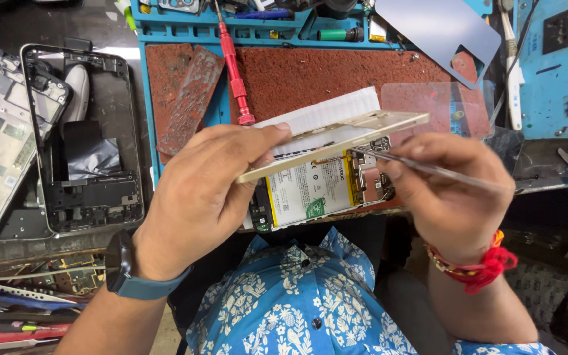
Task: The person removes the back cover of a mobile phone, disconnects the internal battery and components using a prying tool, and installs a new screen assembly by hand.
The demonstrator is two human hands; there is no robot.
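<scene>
Phone repair workshop bench. Blue repair mat (563, 98) with tool slots, red screwdriver (234, 69) on it, stripped phone frames (83, 138) stacked at left, loose back cover (438, 33) up top. Opened phone (317, 177) with battery exposed, tweezers (422, 167) at it. Spudgers and scrap parts (21, 309) lower left.

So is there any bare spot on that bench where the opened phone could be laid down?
The roomiest patch is the red mat, between the red screwdriver and the clear film. The left hand, holding the opened phone, and the right hand, holding tweezers, cover its near edge. Phone frames crowd the left; the blue tray along the back is full.
</scene>
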